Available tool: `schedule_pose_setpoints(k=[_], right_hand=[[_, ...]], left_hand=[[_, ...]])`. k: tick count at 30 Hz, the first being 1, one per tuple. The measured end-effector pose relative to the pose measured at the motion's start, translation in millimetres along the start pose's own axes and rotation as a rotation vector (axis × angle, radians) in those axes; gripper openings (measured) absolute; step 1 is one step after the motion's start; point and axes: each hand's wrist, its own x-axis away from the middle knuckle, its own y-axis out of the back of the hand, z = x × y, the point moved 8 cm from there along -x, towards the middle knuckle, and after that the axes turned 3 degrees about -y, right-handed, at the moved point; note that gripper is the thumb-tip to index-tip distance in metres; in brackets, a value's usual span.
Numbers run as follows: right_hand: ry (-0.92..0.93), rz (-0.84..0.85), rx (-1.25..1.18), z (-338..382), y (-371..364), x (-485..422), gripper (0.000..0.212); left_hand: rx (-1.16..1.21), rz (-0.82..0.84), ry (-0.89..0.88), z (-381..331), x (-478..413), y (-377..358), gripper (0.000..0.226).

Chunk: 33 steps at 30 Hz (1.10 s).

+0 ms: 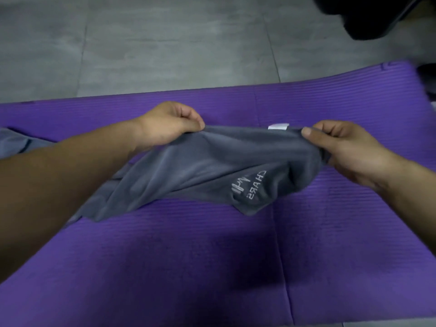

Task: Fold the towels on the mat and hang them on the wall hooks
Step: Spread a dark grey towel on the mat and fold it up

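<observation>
A grey towel (200, 166) with white embroidered lettering and a small white tag hangs stretched above the purple mat (188, 267). My left hand (169, 123) pinches its far edge on the left side. My right hand (349, 147) grips the same edge on the right, thumb on top. The towel sags between them, and its lower left part trails down to the mat under my left forearm. Another piece of grey cloth (14, 142) lies on the mat at the far left, partly hidden by my arm.
Grey tiled floor (165, 43) lies beyond the mat's far edge. A dark object (377, 15) sits at the top right corner, and another dark shape (427, 76) at the mat's right end. No wall hooks are in view.
</observation>
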Motion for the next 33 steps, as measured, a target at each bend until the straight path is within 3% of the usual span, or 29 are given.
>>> schedule_pose_setpoints(k=[2, 5, 8, 10, 12, 16, 18, 20, 22, 27, 31, 33], right_hand=[[0.036, -0.086, 0.002, 4.6, 11.3, -11.2, 0.025], [0.000, -0.162, -0.071, 4.7, 15.7, -38.7, 0.021], [-0.074, -0.261, -0.191, -5.4, 17.0, -71.8, 0.011], [-0.103, -0.315, -0.337, -13.3, 20.7, -88.0, 0.034], [-0.135, -0.326, -0.360, -22.9, 19.4, -89.3, 0.054], [-0.218, -0.441, 0.066, -60.8, 10.6, -50.6, 0.059], [-0.331, -0.314, 0.207, -81.0, -13.6, -23.7, 0.051], [-0.443, -0.138, 0.361, -100.5, -40.9, 3.8, 0.057], [-0.438, -0.086, 0.408, -111.7, -58.7, 17.6, 0.060], [-0.331, -0.228, 0.013, -113.6, -68.7, 13.2, 0.020], [-0.167, -0.358, -0.445, -98.7, -57.5, 17.0, 0.024], [-0.134, -0.391, -0.542, -97.2, -52.2, 20.5, 0.023]], left_hand=[[-0.160, -0.039, -0.042, -11.2, -16.8, 2.3, 0.010], [-0.420, -0.223, -0.105, -32.7, -40.9, 7.8, 0.011], [-0.444, -0.456, -0.053, -29.6, -53.7, 12.9, 0.015], [-0.388, -0.517, -0.066, -24.9, -51.5, 4.8, 0.023], [-0.374, -0.404, -0.090, -18.2, -41.8, -20.1, 0.048], [-0.510, -0.176, -0.190, 9.4, 13.8, -74.5, 0.067], [-0.628, -0.106, -0.128, 35.6, 40.7, -89.7, 0.070], [-0.725, -0.032, -0.050, 60.9, 57.2, -101.5, 0.065], [-0.735, 0.010, -0.024, 72.2, 61.9, -107.6, 0.064], [-0.647, 0.011, 0.014, 70.3, 55.9, -105.9, 0.063], [-0.649, 0.012, 0.040, 68.2, 53.1, -103.6, 0.063], [-0.622, 0.011, 0.060, 67.4, 50.8, -101.3, 0.064]])
